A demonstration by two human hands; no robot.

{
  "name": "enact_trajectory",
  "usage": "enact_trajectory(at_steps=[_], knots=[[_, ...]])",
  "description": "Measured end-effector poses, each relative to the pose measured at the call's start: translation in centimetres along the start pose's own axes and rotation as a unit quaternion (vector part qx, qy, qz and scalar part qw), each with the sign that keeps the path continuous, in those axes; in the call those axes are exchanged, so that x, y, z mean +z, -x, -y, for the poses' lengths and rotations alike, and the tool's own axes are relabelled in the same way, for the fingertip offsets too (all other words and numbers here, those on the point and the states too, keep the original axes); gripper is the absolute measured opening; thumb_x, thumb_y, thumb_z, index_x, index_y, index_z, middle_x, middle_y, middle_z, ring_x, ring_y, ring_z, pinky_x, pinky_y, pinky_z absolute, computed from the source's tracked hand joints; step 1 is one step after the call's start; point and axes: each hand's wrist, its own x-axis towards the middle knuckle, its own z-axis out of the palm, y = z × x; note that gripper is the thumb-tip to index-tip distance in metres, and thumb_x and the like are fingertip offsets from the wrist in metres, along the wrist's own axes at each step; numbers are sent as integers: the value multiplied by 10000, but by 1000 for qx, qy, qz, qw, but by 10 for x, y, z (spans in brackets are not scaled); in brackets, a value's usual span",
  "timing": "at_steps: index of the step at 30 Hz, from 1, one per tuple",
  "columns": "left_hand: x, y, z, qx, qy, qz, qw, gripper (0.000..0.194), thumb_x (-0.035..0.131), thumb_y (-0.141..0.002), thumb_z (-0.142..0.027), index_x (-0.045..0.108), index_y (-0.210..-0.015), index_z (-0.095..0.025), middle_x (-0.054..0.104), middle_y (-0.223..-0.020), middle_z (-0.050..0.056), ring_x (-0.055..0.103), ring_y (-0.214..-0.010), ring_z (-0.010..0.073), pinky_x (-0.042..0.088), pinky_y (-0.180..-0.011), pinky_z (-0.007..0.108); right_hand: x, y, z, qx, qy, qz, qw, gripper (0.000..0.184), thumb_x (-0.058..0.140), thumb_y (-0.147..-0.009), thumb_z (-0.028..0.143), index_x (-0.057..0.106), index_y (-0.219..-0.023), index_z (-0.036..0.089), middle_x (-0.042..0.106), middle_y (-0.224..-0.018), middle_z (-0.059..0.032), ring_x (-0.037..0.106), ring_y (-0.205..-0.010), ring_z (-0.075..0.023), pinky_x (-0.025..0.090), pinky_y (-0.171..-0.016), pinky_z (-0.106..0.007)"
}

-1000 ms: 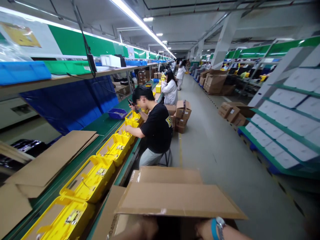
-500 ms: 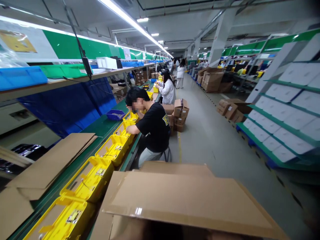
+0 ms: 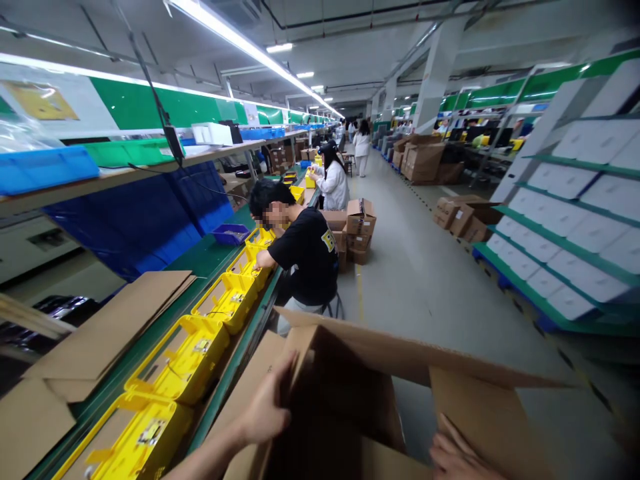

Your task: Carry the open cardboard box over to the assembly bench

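In front of me at the bottom is a cardboard box (image 3: 350,387), its mouth open and its dark inside showing. My left hand (image 3: 265,407) is closed on the box's left edge, fingers over the cardboard and thumb on the near side. At the lower right, my right hand (image 3: 457,457) grips the right-hand flap (image 3: 485,407), partly cut off by the frame's edge. The far flap (image 3: 390,347) sticks out across the top of the box.
Left of the box, yellow plastic cases (image 3: 177,357) stand in a row along the green line (image 3: 215,417). Flat cardboard sheets (image 3: 110,327) lie beyond them. A seated co-worker (image 3: 305,253) leans over the line ahead. White boxes fill a rack (image 3: 575,227) at right.
The box has turned so its open mouth and inside show, where a broad cardboard panel faced me before. Both my hands have come into view on its edges.
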Motion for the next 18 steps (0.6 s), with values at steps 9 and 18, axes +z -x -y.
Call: enact_trajectory(at_steps=[9,18], knots=[[-60,17,-31,19,87,31,996,1029,517,-618,-41,321,-1611,-230,491,-1608,21,413,-1517,315,356,-1290,464,-65,13,-32,-67,80,-230,968,250,647,-868,119,732,-1098,168,728,-1191,-149,662,-1238,-292,511,-1149,-312],[-94,59,-74,-26,-12,123,992,529,571,-809,-217,690,-1324,-197,738,-1312,18,675,-1190,313,558,-1065,378,-137,28,-120,57,196,-439,875,179,632,-928,76,783,-850,133,721,-1119,-188,700,-1091,-291,512,-1042,-477]])
